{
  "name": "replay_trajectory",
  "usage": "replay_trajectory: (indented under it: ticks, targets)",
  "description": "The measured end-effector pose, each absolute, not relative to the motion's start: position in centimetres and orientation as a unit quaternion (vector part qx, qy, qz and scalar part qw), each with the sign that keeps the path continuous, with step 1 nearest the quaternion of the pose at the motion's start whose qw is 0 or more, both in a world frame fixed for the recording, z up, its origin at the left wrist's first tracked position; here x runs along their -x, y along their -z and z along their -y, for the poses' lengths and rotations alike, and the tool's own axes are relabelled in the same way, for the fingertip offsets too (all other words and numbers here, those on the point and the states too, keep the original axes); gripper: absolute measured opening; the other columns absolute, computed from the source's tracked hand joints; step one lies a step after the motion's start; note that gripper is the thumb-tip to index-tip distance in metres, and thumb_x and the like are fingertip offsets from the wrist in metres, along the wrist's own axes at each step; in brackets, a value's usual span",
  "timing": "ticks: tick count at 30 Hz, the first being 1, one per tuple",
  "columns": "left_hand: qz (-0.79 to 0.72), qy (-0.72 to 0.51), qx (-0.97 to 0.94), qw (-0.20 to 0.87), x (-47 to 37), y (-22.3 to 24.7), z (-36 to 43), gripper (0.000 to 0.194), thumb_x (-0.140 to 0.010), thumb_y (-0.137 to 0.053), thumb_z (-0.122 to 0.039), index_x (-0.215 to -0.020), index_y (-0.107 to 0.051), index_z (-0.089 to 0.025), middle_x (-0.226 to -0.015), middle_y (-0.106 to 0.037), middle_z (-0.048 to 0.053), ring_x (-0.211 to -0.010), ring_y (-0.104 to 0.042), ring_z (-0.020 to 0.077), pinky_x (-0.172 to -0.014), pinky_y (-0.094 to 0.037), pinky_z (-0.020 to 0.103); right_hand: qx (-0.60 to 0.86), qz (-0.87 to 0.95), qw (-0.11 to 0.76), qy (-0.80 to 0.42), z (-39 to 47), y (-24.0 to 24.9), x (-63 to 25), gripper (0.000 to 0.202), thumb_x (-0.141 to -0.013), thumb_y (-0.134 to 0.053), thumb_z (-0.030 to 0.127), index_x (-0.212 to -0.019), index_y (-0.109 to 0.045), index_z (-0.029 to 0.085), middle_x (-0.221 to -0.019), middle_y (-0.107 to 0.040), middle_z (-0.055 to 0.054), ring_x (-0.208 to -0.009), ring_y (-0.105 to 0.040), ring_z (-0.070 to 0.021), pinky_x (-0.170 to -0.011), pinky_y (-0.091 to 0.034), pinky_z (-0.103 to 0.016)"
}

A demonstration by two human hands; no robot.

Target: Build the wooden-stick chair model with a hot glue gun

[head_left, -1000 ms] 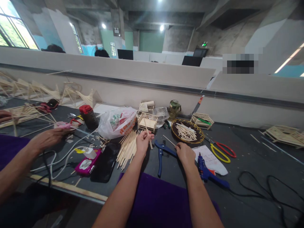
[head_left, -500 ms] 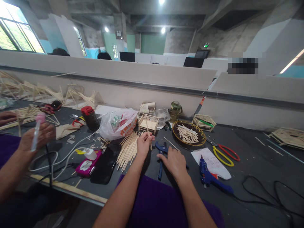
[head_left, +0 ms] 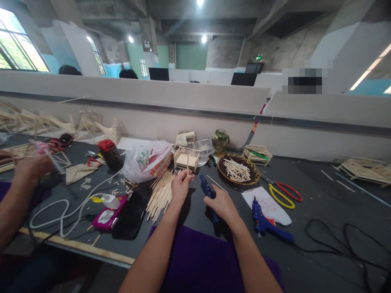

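Note:
My left hand (head_left: 181,186) pinches a short wooden stick (head_left: 187,163), which stands nearly upright from the fingertips. My right hand (head_left: 222,202) is wrapped round a blue cutter tool (head_left: 207,188) whose head points away from me. A loose pile of wooden sticks (head_left: 160,193) lies just left of my left hand. Behind my hands stands a small wooden stick model (head_left: 187,158). One thin stick (head_left: 216,183) rests on the table beyond my right hand.
Right of my hands are a basket of short sticks (head_left: 219,167), scissors (head_left: 282,194), paper (head_left: 281,211) and a blue glue gun (head_left: 265,228). Leftward lie a phone (head_left: 131,217), power strip (head_left: 106,217), plastic bag (head_left: 137,162) and a person's hand (head_left: 33,165).
My right hand has closed round the blue cutter and lifted it, turning it upright. The stick in my left hand is more upright. The other person's hand has moved. The view has shifted slightly.

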State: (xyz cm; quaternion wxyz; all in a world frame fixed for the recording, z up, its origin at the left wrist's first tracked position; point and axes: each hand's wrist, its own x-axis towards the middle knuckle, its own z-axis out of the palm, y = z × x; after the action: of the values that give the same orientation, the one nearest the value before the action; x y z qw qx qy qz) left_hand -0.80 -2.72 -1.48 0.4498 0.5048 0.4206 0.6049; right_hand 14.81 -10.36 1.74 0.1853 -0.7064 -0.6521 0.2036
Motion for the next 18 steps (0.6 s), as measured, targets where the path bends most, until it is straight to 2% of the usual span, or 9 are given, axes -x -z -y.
replay_trajectory:
  ticks: [2, 4, 6, 9, 14, 18]
  targets:
    - [-0.437, -0.598, -0.522, 0.423, 1.0, 1.5, 2.8, 0.015, -0.076, -0.063, -0.026, -0.088, -0.071, -0.020, -0.079, -0.072, 0.003, -0.073, -0.068, 0.0181, -0.071, -0.053, 0.028, 0.685, 0.638, 0.266, -0.228, 10.1, -1.6, -15.3, 0.046, -0.076, -0.050, 0.028, -0.120, -0.059, 0.017, -0.092, -0.068, -0.005, -0.080, -0.062, -0.0190, -0.074, -0.047, -0.028]
    - [-0.453, -0.588, -0.548, 0.386, 1.2, 1.4, 3.0, 0.014, -0.077, -0.063, -0.025, -0.088, -0.072, -0.021, -0.081, -0.073, 0.002, -0.073, -0.067, 0.0181, -0.072, -0.051, 0.028, 0.669, 0.640, 0.333, -0.179, 10.0, -1.4, -15.4, 0.055, -0.074, -0.048, 0.022, -0.128, -0.053, 0.015, -0.105, -0.065, -0.008, -0.092, -0.062, -0.0204, -0.083, -0.048, -0.030]
    - [-0.462, -0.580, -0.571, 0.353, 1.2, 1.1, 3.4, 0.014, -0.079, -0.063, -0.025, -0.088, -0.073, -0.022, -0.083, -0.074, 0.002, -0.074, -0.067, 0.0186, -0.073, -0.050, 0.027, 0.640, 0.669, 0.361, -0.109, 10.2, -1.0, -15.2, 0.058, -0.074, -0.047, 0.019, -0.132, -0.049, 0.013, -0.116, -0.059, -0.013, -0.105, -0.059, -0.0231, -0.092, -0.046, -0.034]
    - [-0.450, -0.570, -0.603, 0.328, 1.0, 0.5, 4.0, 0.018, -0.081, -0.061, -0.023, -0.092, -0.075, -0.023, -0.086, -0.075, 0.003, -0.081, -0.068, 0.0202, -0.078, -0.049, 0.027, 0.597, 0.725, 0.340, -0.044, 10.4, -0.6, -14.6, 0.060, -0.074, -0.049, 0.017, -0.134, -0.047, 0.012, -0.117, -0.057, -0.014, -0.112, -0.055, -0.0261, -0.097, -0.044, -0.038]
    - [-0.435, -0.551, -0.647, 0.296, 0.7, 0.4, 4.3, 0.028, -0.083, -0.055, -0.018, -0.102, -0.075, -0.024, -0.097, -0.076, 0.004, -0.092, -0.069, 0.0230, -0.085, -0.048, 0.031, 0.602, 0.738, 0.305, -0.007, 10.4, -0.4, -14.2, 0.059, -0.075, -0.053, 0.017, -0.134, -0.048, 0.013, -0.113, -0.058, -0.013, -0.106, -0.055, -0.0266, -0.095, -0.045, -0.039]
    - [-0.433, -0.524, -0.681, 0.272, 0.5, 0.5, 4.5, 0.026, -0.083, -0.055, -0.017, -0.098, -0.075, -0.025, -0.096, -0.076, 0.004, -0.090, -0.069, 0.0233, -0.083, -0.048, 0.030, 0.616, 0.724, 0.308, -0.005, 10.4, -0.4, -14.3, 0.059, -0.076, -0.053, 0.017, -0.135, -0.046, 0.015, -0.113, -0.058, -0.012, -0.107, -0.055, -0.0262, -0.094, -0.045, -0.039]
